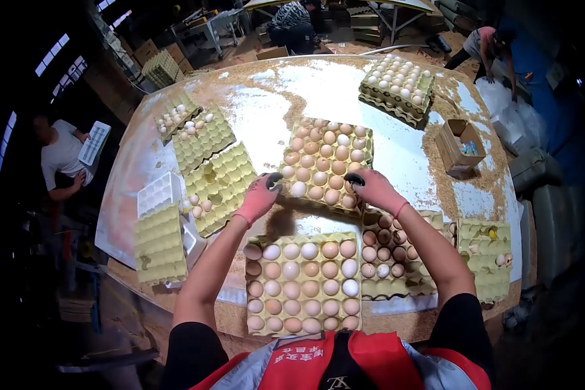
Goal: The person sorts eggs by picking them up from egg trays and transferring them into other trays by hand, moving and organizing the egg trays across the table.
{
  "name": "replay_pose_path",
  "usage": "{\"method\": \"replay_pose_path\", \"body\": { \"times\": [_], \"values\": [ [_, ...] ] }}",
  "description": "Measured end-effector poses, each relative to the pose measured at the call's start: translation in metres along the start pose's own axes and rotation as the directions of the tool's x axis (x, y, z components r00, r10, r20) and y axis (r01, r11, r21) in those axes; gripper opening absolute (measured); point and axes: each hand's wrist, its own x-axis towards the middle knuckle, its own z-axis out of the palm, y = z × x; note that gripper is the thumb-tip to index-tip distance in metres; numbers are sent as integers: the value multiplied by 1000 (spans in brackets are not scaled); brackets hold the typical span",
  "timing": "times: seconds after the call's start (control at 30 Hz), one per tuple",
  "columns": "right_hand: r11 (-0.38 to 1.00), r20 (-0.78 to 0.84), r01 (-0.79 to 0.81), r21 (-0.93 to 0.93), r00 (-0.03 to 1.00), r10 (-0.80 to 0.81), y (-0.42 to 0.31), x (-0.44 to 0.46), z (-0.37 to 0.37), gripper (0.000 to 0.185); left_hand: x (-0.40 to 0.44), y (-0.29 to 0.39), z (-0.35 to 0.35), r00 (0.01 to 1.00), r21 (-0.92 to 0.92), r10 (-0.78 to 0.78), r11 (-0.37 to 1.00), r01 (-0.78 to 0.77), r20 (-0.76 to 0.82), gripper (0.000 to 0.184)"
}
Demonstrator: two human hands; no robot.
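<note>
A full egg tray (320, 159) of brown and white eggs sits in the middle, between my two pink-gloved hands with dark fingertips. My left hand (261, 195) is closed at its near left edge. At its right edge my right hand (376, 188) is closed too, the thumb by the outer eggs. Fingers under the rim are hidden. Directly before my body lies another full egg tray (302, 286). To its right, partly under my right forearm, is a tray with darker eggs (390, 253).
Partly filled trays (221, 185) lie left, beside a white tray (157, 195) and an upside-down-looking pulp tray (159, 247). A stack of full trays (396, 88) stands far right, near a cardboard box (460, 148). A tray with broken egg (484, 260) lies right. Other people (68, 156) work around the table.
</note>
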Motion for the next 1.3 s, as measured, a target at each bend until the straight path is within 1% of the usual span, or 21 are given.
{"method": "replay_pose_path", "body": {
  "times": [0.03, 0.1, 0.17, 0.23, 0.3, 0.37, 0.5, 0.53, 0.63, 0.7, 0.77, 0.83, 0.87, 0.93, 0.97, 1.03, 1.1, 1.17, 1.2, 1.23, 1.3],
  "values": [
    [999, -55, 31, -23, 998, -33, -2, 19, 5, 28, 11, -9, 5, 998, 54, 67, 996, -66, -13, 34],
    [996, -45, -87, -30, 995, 85, -9, 56, 12, 27, 36, -20, 10, 967, 147, 247, 960, -236, -60, 32],
    [997, -75, -49, -63, 996, 45, -13, 94, 22, 24, 70, -30, 8, 976, 199, 214, 959, -202, -44, 32],
    [982, -97, 12, -188, 995, -31, -7, 144, 37, 24, 105, -35, 2, 984, 108, 171, 980, -164, -53, 30],
    [955, -256, 64, -288, 956, -141, 10, 192, 54, 25, 137, -40, 0, 968, 191, 229, 959, -207, -99, 30],
    [946, -176, -7, -324, 983, -53, 2, 219, 45, 26, 170, -40, 3, 960, 159, 265, 955, -249, -87, 28],
    [933, -132, -30, -358, 991, -19, 11, 237, 42, 29, 215, -20, 16, 935, 378, 352, 861, -342, 44, 29],
    [937, -118, -54, -346, 993, 13, 14, 238, 43, 32, 224, -24, 22, 916, 408, 395, 826, -389, 73, 39],
    [924, -104, -81, -374, 994, 45, 12, 229, 49, 31, 237, -27, 33, 921, 400, 361, 830, -388, 146, 41],
    [904, -174, -38, -427, 984, -41, 20, 227, 59, 30, 242, -24, 31, 930, 407, 306, 837, -365, 204, 41],
    [933, -237, -29, -359, 970, -61, 16, 220, 56, 30, 234, -30, 23, 918, 315, 367, 862, -397, 152, 38],
    [982, -309, -22, -189, 950, -38, 6, 195, 41, 30, 216, -37, 13, 933, 217, 359, 911, -350, -2, 38],
    [991, -330, -11, -133, 943, -34, 7, 176, 34, 32, 196, -36, 2, 960, 102, 277, 957, -272, -36, 35],
    [992, -348, -122, 20, 930, 122, 8, 136, 25, 28, 144, -44, -18, 980, -44, 139, 988, -147, -144, 24],
    [994, -373, -96, 53, 922, 109, 6, 118, 30, 27, 119, -49, -22, 992, -98, 75, 992, -85, -100, 25],
    [987, -177, -14, 159, 983, 43, -18, 98, 40, 28, 70, -46, -18, 919, 169, 351, 909, -380, 180, 38],
    [986, -168, 33, 165, 986, -5, -35, 87, 50, 29, 44, -43, -4, 821, 428, 383, 714, -554, 424, 52],
    [992, -284, 1, 128, 958, 36, -35, 73, 44, 28, 44, -48, 3, 799, 548, 376, 585, -598, 470, 63],
    [978, -285, -49, 201, 953, 106, -32, 60, 37, 27, 49, -59, 9, 766, 591, 441, 490, -642, 467, 63],
    [958, -284, -92, 271, 943, 171, -27, 47, 28, 27, 57, -51, 7, 791, 560, 329, 570, -602, 515, 59],
    [909, -300, -187, 372, 903, 308, -1, 5, 15, 25, 70, -51, -5, 800, 457, 403, 666, -589, 444, 50]
  ]
}}
